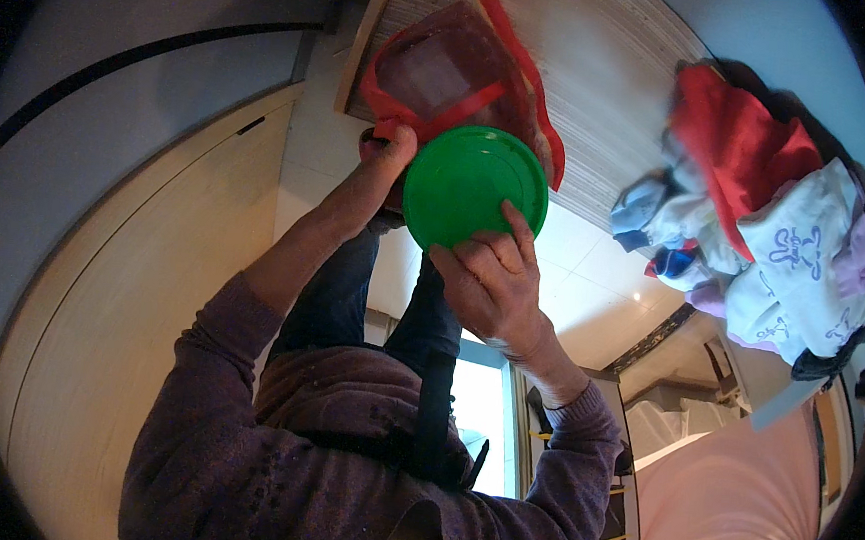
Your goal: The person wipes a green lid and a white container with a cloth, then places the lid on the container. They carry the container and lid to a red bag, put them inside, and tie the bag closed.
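Note:
A round green plastic lid point(469, 177) with a raised rim is held up in front of me. My right hand point(492, 279) grips its lower right edge, with the index finger laid across its face. Just left of the lid, my left hand point(385, 166) holds the near edge of a clear plastic bag with red trim point(446, 70). Its thumb shows on the red edging, while most of its fingers are hidden. The bag lies slack over a wood-grained surface, partly behind the lid.
The wood-grained surface point(607, 72) stretches away at the top. To the right lies a heap of clothes point(785, 245) with a red garment point(742, 141) on it. A pale wooden door point(151, 280) stands at left, and pink fabric point(727, 501) covers the lower right.

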Action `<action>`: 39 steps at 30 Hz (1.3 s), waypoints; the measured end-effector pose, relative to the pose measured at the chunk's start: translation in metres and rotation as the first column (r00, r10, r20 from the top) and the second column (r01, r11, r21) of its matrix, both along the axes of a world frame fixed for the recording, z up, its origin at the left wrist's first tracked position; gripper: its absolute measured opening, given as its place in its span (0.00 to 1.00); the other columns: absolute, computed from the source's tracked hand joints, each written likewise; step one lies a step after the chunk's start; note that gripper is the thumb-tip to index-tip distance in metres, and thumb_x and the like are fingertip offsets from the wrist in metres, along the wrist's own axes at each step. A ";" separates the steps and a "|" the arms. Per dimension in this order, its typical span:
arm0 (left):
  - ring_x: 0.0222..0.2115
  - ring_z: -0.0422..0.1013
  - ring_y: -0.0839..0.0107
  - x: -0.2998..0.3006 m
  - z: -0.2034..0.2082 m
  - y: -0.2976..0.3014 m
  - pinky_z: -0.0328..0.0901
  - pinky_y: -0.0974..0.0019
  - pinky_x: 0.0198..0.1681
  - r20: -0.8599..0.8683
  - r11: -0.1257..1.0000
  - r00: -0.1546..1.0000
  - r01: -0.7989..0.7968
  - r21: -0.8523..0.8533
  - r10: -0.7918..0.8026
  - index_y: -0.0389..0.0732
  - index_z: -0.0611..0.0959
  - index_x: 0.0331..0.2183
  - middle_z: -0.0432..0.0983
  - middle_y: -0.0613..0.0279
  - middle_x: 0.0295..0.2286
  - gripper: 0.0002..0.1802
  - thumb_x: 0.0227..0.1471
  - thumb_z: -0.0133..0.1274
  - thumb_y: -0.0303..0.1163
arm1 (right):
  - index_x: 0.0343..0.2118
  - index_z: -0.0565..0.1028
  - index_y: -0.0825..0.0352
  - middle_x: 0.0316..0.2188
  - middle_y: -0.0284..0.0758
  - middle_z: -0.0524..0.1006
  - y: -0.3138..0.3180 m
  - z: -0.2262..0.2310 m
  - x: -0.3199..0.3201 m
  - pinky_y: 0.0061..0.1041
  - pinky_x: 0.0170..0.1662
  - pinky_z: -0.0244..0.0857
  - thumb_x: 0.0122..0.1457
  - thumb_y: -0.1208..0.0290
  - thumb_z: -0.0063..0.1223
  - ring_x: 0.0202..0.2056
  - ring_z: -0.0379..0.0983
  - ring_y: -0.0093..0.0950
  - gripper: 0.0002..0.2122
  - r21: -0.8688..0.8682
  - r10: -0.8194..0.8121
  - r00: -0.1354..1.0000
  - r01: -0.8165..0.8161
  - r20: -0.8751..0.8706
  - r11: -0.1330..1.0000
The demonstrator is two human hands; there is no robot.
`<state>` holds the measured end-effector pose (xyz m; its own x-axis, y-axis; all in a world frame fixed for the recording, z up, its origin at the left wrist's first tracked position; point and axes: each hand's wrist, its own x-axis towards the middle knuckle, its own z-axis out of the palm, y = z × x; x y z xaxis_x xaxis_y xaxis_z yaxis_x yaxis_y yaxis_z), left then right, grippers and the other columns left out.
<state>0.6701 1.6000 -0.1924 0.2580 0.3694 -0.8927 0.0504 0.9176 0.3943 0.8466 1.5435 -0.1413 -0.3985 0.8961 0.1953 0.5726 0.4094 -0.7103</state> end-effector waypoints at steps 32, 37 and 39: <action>0.45 0.65 0.63 -0.010 0.012 -0.006 0.59 0.60 0.50 0.226 0.889 0.927 0.185 0.418 -0.300 0.42 0.63 0.52 0.67 0.55 0.44 0.39 0.35 0.59 0.33 | 0.46 0.68 0.60 0.40 0.35 0.71 0.000 -0.010 0.040 0.24 0.37 0.62 0.36 0.63 0.63 0.37 0.67 0.27 0.29 -0.703 -0.500 0.798 0.139 -0.338 0.697; 0.42 0.67 0.64 -0.010 0.012 -0.008 0.61 0.62 0.47 0.175 0.835 0.908 0.255 0.488 -0.380 0.42 0.62 0.53 0.68 0.56 0.43 0.40 0.38 0.59 0.39 | 0.46 0.68 0.61 0.40 0.35 0.71 -0.005 -0.011 0.042 0.23 0.37 0.62 0.37 0.65 0.63 0.39 0.67 0.26 0.28 -0.738 -0.546 0.769 0.148 -0.333 0.658; 0.38 0.69 0.64 -0.011 0.014 -0.005 0.63 0.63 0.43 0.171 0.790 0.894 0.259 0.556 -0.414 0.42 0.61 0.53 0.71 0.56 0.39 0.37 0.42 0.55 0.40 | 0.46 0.68 0.62 0.40 0.35 0.71 -0.009 -0.012 0.045 0.23 0.37 0.62 0.37 0.65 0.63 0.39 0.67 0.26 0.29 -0.750 -0.587 0.725 0.149 -0.361 0.645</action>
